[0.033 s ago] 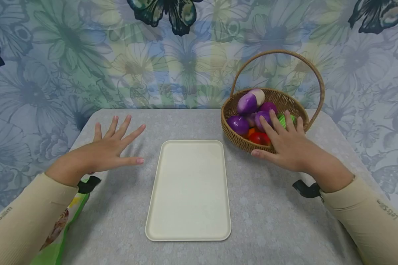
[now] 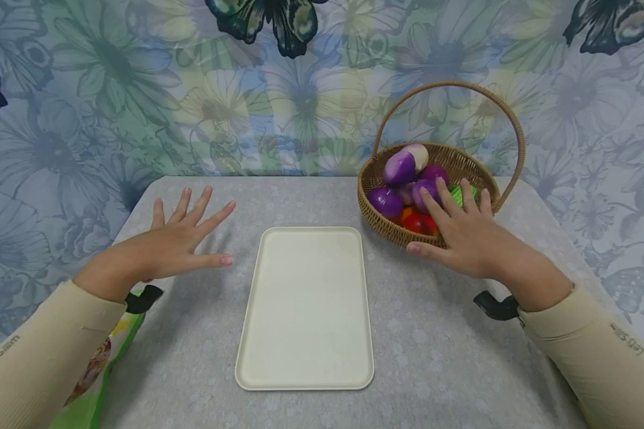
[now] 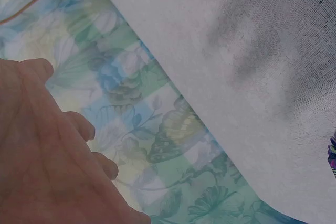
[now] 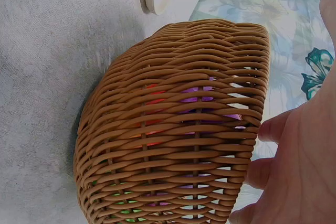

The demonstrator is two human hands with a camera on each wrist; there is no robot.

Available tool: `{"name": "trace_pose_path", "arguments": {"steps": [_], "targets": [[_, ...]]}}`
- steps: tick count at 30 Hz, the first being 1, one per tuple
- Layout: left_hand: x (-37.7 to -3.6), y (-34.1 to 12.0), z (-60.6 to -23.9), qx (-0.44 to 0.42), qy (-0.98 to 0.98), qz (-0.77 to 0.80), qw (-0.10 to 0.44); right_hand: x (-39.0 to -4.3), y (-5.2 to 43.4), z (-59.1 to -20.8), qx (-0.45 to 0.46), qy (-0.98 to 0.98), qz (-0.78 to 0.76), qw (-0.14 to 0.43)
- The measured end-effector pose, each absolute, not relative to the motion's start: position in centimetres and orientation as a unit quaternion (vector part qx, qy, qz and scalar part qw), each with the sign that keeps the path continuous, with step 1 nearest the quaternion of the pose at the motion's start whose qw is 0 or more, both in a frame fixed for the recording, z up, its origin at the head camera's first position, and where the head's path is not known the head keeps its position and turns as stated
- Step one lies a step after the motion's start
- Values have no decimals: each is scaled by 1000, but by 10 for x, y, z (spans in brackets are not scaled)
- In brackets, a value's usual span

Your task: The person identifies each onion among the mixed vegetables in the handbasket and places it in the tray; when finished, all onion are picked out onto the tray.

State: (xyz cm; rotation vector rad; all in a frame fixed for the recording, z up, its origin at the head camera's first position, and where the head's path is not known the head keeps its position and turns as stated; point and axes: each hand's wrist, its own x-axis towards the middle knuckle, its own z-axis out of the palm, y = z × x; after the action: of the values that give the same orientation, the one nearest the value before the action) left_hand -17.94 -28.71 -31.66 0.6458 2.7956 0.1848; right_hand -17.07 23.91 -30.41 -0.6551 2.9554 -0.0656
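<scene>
Nothing moved; both hands [image 2: 185, 241] [image 2: 461, 229] open, sleeve [image 2: 595, 351] print perhaps "Let's Slim".

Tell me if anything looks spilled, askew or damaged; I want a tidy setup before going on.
Nothing stands out. The wicker basket stands upright with its toy vegetables inside, the cream tray lies flat and square on the table, the right hand reaches over the basket's rim, and the left hand is spread open beside the tray.

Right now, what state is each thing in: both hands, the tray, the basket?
left hand: open, fingers spread, holding nothing, beside the tray.
right hand: open, fingers straight, reaching over the basket's front rim onto the toy vegetables.
tray: flat on the table, nothing on it.
basket: upright, handle up, holding purple, red, orange and green toy vegetables.
</scene>
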Motion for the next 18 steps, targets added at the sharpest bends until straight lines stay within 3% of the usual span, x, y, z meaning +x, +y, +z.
{"name": "trace_pose_path", "arguments": {"steps": [9,18], "targets": [[-178,-285,-316,237,962,67,119,-172,242,-306,-212,975,-27,59],[-166,-272,-317,292,937,191,30,-175,243,-307,-206,976,-41,58]]}}
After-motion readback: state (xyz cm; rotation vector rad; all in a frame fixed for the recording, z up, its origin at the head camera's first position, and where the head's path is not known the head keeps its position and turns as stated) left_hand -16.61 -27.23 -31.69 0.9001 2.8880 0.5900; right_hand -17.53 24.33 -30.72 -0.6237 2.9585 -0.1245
